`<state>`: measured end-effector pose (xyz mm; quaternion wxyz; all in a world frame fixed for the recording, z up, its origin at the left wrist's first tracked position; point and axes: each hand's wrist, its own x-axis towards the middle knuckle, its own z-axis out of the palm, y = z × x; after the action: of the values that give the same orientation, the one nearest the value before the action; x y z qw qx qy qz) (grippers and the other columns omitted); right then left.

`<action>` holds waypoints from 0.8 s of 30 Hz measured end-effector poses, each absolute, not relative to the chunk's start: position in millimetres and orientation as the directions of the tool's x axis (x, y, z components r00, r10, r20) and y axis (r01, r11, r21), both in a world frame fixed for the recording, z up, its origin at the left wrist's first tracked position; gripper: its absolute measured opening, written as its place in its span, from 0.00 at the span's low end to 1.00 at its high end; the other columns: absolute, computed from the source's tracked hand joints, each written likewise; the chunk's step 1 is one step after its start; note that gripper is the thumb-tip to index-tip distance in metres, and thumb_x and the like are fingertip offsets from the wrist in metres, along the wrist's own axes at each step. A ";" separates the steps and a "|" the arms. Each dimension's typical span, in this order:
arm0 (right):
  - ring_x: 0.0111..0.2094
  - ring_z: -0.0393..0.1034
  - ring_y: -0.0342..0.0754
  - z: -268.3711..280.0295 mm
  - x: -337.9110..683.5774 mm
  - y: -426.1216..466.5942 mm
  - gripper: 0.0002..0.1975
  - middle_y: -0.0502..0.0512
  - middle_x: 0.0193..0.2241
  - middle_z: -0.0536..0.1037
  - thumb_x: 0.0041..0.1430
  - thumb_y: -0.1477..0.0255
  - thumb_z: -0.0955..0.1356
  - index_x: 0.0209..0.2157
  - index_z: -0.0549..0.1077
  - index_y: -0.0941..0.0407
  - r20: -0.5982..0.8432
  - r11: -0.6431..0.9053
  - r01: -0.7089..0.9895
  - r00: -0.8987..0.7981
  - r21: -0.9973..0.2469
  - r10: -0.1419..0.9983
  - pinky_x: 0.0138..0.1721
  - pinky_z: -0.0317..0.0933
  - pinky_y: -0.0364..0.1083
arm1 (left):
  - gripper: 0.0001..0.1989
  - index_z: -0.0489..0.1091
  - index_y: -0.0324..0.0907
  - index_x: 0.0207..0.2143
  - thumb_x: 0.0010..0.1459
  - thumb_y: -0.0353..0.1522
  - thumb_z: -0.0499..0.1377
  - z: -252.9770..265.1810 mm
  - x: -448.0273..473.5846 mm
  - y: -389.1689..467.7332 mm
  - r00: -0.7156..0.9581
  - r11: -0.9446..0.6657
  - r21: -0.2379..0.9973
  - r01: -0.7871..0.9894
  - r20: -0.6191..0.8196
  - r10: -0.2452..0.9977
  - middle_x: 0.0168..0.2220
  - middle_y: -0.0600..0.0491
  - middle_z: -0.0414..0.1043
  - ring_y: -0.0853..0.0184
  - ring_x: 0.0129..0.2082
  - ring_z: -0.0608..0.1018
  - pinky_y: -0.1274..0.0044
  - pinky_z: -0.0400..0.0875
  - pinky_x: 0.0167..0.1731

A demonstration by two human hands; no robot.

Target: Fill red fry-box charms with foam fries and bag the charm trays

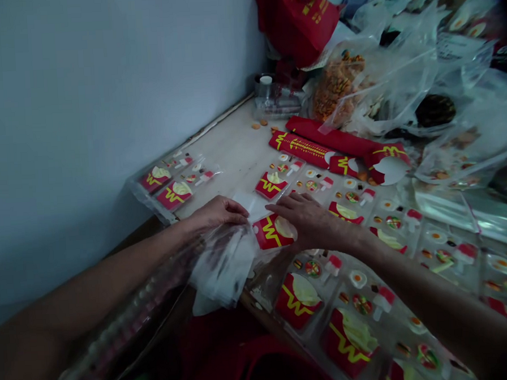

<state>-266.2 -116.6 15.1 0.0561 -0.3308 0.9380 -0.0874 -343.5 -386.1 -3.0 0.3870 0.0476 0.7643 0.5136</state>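
My left hand (221,212) is closed in a pinch on the edge of a clear plastic bag (229,259). Loose film from that bag hangs below my fingers, past the table edge. My right hand (306,221) grips a small red fries carton (266,233) with a yellow zigzag and a pale piece on top. Its index finger reaches left above the carton, and its thumb is hidden. The carton sits at the bag's right side; whether it is inside the film I cannot tell. Just beyond lies a similar flat packet (271,184).
Rows of filled clear packets (299,298) cover the table's right side. Two more packets (175,194) lie at the left edge. Red carton stacks (304,149), a bag of orange snacks (341,86) and crumpled plastic bags (416,51) crowd the back. A wall (103,79) stands left.
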 end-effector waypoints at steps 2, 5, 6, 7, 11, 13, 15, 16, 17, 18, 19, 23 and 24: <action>0.55 0.64 0.64 12.5 -264.7 -124.0 0.48 0.65 0.55 0.72 0.45 0.56 0.78 0.66 0.64 0.58 -0.034 0.775 -0.609 -0.782 -0.167 -0.622 0.56 0.55 0.60 | 0.17 0.83 0.43 0.34 0.38 0.34 0.74 4.5 -345.3 -389.8 -0.629 0.492 0.825 -0.277 -0.543 0.556 0.31 0.50 0.82 0.67 0.28 0.78 0.79 0.70 0.30; 0.55 0.63 0.65 13.4 -261.6 -141.5 0.49 0.67 0.57 0.71 0.44 0.59 0.78 0.66 0.63 0.58 -0.039 0.795 -0.597 -0.797 -0.103 -0.603 0.55 0.55 0.60 | 0.17 0.83 0.43 0.33 0.36 0.34 0.74 11.3 -348.4 -392.5 -0.609 0.476 0.847 -0.238 -0.511 0.607 0.31 0.50 0.82 0.64 0.28 0.79 0.78 0.70 0.30; 0.55 0.63 0.65 15.0 -260.8 -148.7 0.49 0.67 0.57 0.71 0.44 0.59 0.78 0.66 0.63 0.59 -0.046 0.798 -0.597 -0.798 -0.084 -0.601 0.54 0.55 0.60 | 0.16 0.83 0.43 0.31 0.35 0.34 0.74 12.6 -350.3 -392.2 -0.626 0.467 0.859 -0.210 -0.485 0.610 0.29 0.51 0.82 0.64 0.27 0.79 0.79 0.69 0.29; 0.54 0.63 0.65 16.9 -260.2 -156.3 0.49 0.67 0.56 0.71 0.44 0.60 0.78 0.66 0.63 0.59 -0.050 0.798 -0.599 -0.797 -0.072 -0.603 0.54 0.55 0.60 | 0.15 0.83 0.42 0.30 0.35 0.34 0.74 13.9 -352.6 -391.3 -0.631 0.466 0.868 -0.174 -0.461 0.624 0.28 0.52 0.81 0.64 0.26 0.78 0.79 0.68 0.28; 0.53 0.63 0.65 20.6 -258.8 -188.0 0.51 0.67 0.53 0.73 0.44 0.58 0.79 0.66 0.61 0.60 -0.017 0.797 -0.598 -0.799 -0.079 -0.601 0.53 0.56 0.59 | 0.19 0.82 0.43 0.42 0.44 0.32 0.70 23.8 -358.1 -390.2 -0.569 0.490 0.872 0.009 -0.399 0.719 0.31 0.53 0.81 0.62 0.32 0.81 0.77 0.71 0.34; 0.53 0.64 0.65 16.9 -257.3 -204.1 0.53 0.68 0.53 0.73 0.46 0.56 0.79 0.68 0.58 0.59 0.012 0.826 -0.550 -0.833 -0.122 -0.553 0.53 0.57 0.59 | 0.24 0.78 0.43 0.51 0.49 0.28 0.67 29.4 -348.4 -395.9 -0.695 0.538 0.824 0.179 -0.282 0.662 0.40 0.51 0.82 0.60 0.42 0.81 0.74 0.72 0.43; 0.53 0.65 0.66 9.7 -254.8 -220.6 0.54 0.69 0.54 0.73 0.48 0.50 0.77 0.69 0.56 0.58 0.010 0.860 -0.470 -0.878 -0.199 -0.478 0.52 0.59 0.58 | 0.23 0.76 0.42 0.54 0.55 0.27 0.64 30.5 -326.1 -406.1 -0.839 0.653 0.663 0.366 -0.068 0.539 0.49 0.47 0.80 0.57 0.52 0.78 0.69 0.69 0.53; 0.53 0.65 0.66 5.5 -253.2 -228.7 0.54 0.69 0.54 0.74 0.49 0.47 0.76 0.69 0.56 0.59 -0.003 0.873 -0.426 -0.898 -0.235 -0.439 0.51 0.60 0.58 | 0.20 0.76 0.40 0.53 0.57 0.28 0.62 28.3 -311.4 -411.8 -0.873 0.718 0.552 0.423 0.037 0.486 0.51 0.45 0.78 0.55 0.55 0.75 0.66 0.67 0.57; 0.53 0.65 0.66 1.5 -251.3 -236.2 0.54 0.70 0.54 0.73 0.51 0.46 0.74 0.69 0.55 0.61 -0.018 0.883 -0.389 -0.913 -0.263 -0.408 0.50 0.61 0.58 | 0.19 0.76 0.39 0.53 0.59 0.28 0.60 24.2 -295.6 -417.4 -0.888 0.774 0.450 0.447 0.113 0.447 0.53 0.43 0.77 0.53 0.56 0.74 0.64 0.65 0.59; 0.53 0.66 0.65 -1.9 -249.1 -242.3 0.53 0.71 0.55 0.73 0.54 0.45 0.72 0.69 0.54 0.62 -0.030 0.890 -0.361 -0.923 -0.278 -0.383 0.49 0.62 0.57 | 0.19 0.75 0.38 0.53 0.60 0.29 0.59 18.6 -280.0 -422.5 -0.894 0.812 0.376 0.446 0.152 0.421 0.52 0.42 0.76 0.52 0.56 0.73 0.63 0.65 0.59; 0.53 0.65 0.65 -4.5 -246.6 -246.6 0.52 0.73 0.55 0.72 0.56 0.46 0.71 0.70 0.53 0.64 -0.035 0.900 -0.338 -0.932 -0.276 -0.360 0.49 0.62 0.57 | 0.19 0.75 0.38 0.53 0.59 0.29 0.59 11.9 -265.9 -427.0 -0.901 0.834 0.339 0.435 0.163 0.403 0.52 0.41 0.76 0.52 0.55 0.74 0.62 0.66 0.59; 0.57 0.62 0.69 -6.9 -231.7 -238.6 0.58 0.77 0.60 0.67 0.47 0.48 0.77 0.69 0.53 0.63 -0.035 0.937 -0.308 -0.948 -0.164 -0.317 0.54 0.59 0.61 | 0.26 0.70 0.39 0.58 0.54 0.27 0.60 -13.8 -235.5 -438.8 -0.915 0.818 0.409 0.403 0.162 0.370 0.57 0.42 0.73 0.55 0.57 0.73 0.66 0.66 0.61; 0.57 0.62 0.69 -6.6 -227.2 -231.4 0.60 0.76 0.59 0.68 0.43 0.48 0.79 0.68 0.54 0.62 -0.051 0.943 -0.304 -0.948 -0.134 -0.313 0.54 0.58 0.62 | 0.29 0.69 0.38 0.59 0.54 0.27 0.60 -18.1 -233.9 -440.1 -0.914 0.811 0.423 0.405 0.170 0.368 0.59 0.42 0.71 0.55 0.59 0.71 0.66 0.65 0.62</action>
<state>-227.2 -231.4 -6.6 0.0360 -0.1566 0.9850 -0.0622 -233.9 -440.1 -18.1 -0.0399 0.2032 0.9506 0.2311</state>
